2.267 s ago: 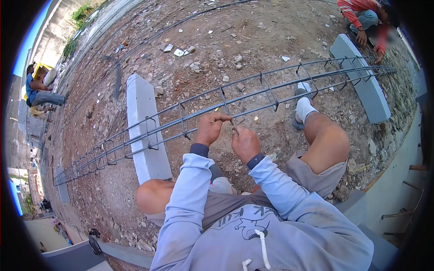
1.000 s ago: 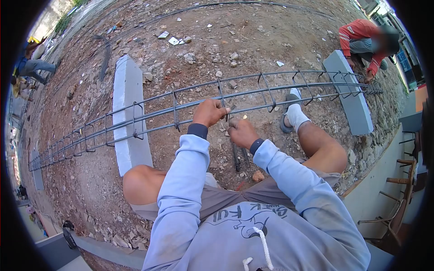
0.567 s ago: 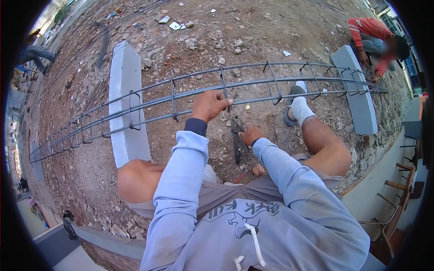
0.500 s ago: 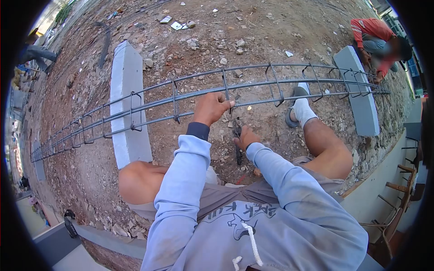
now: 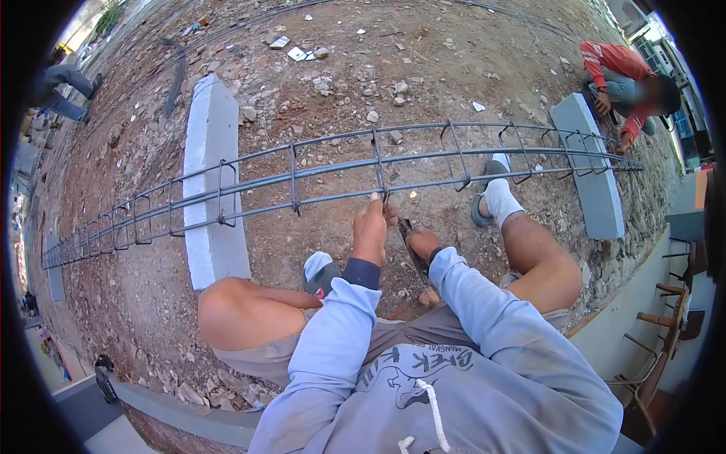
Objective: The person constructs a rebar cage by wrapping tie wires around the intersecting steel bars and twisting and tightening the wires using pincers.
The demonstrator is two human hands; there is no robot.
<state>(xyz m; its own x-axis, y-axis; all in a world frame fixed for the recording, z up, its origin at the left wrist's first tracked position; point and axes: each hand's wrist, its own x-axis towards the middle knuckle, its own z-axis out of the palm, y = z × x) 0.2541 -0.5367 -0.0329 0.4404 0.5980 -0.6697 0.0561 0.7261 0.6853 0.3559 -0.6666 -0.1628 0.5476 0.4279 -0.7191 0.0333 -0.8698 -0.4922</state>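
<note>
A long rebar cage of bars and square stirrups crosses the view. Just below its lowest bar is my left hand, one fingertip raised against the bar beside a stirrup. Its other fingers are pressed together by the bottom of that stirrup; what they pinch is too small to make out. To the right, my right hand grips a dark pincer-like tool, its head close to the left fingers and its handles pointing down.
Two pale blocks, one at left and one at right, lie under the cage. A person in red crouches at its right end. Another person's legs show at upper left. Rubble covers the ground; chairs stand at lower right.
My right hand has picked up the dark tool from the ground and raised it toward the cage. My left hand has shifted from over the lowest bar to just beneath it.
</note>
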